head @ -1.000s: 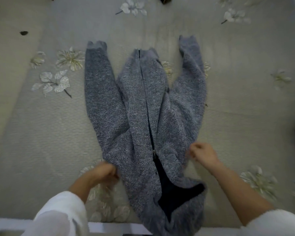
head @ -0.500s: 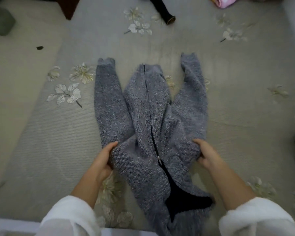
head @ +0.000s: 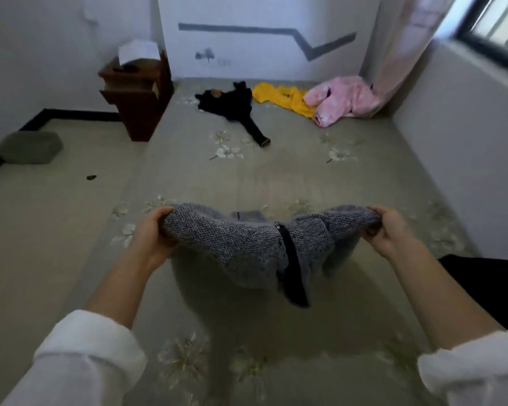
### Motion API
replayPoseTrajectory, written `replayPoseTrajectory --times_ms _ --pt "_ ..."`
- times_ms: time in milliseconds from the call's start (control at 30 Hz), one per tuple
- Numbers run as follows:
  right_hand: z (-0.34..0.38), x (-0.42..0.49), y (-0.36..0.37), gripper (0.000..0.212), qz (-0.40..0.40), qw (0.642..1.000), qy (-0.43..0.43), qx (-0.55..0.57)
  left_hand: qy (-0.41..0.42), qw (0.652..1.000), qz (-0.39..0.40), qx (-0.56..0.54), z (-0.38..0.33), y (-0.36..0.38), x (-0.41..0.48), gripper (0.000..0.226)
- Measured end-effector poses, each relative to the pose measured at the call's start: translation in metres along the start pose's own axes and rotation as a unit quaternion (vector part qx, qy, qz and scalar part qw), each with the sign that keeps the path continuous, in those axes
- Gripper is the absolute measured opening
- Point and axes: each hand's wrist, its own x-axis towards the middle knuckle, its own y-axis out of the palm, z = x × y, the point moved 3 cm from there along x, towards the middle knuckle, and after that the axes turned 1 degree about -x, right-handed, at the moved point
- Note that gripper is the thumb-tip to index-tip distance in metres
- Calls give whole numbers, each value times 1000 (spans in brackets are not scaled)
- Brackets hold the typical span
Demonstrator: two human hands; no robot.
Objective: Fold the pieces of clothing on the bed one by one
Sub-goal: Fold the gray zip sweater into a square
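Nowhere near done yet, judging by the pile. Holding the grey zip jacket (head: 247,244) up just above the bed (head: 276,177), stretched sideways between the left hand (head: 151,235) and the right hand (head: 389,230). Clenched on the knit at both ends, with fingers (head: 162,213) curled over the top edge on the left and much the same grasp on the right. Sagging in the middle, dark zipper strip dangling near the centre. Hard to say whether partly folded or just bunched up, so calling it in progress at best.

Left to do, by the look of it: a black garment (head: 232,106), a yellow garment (head: 282,98) and a pink garment (head: 340,98), all crumpled close together at the far end of the bed. No finished stack anywhere in view.

As for room: plenty of bare bedspread between the jacket and that far pile, plus more directly underneath for laying it down. Tighter on the right, with a grey wall (head: 458,142) running along the bed edge and something dark beside the right forearm. Open on the left past the bed edge, apart from a brown nightstand (head: 138,92) at the far corner and a green cushion (head: 27,148) well off to the side. Probably safest kept central, away from that right wall.
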Motion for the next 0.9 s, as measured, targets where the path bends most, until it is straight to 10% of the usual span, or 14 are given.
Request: replayPoseTrajectory --times_ms 467,667,900 --pt "128 -65 4 19 90 976 -174 90 125 987 11 -98 -135 26 -24 22" --pt "117 -53 -10 22 22 982 -180 51 131 987 -93 -29 -117 4 -14 13" --pt "141 -25 3 18 2 976 -216 27 120 991 -42 41 -152 21 4 28"
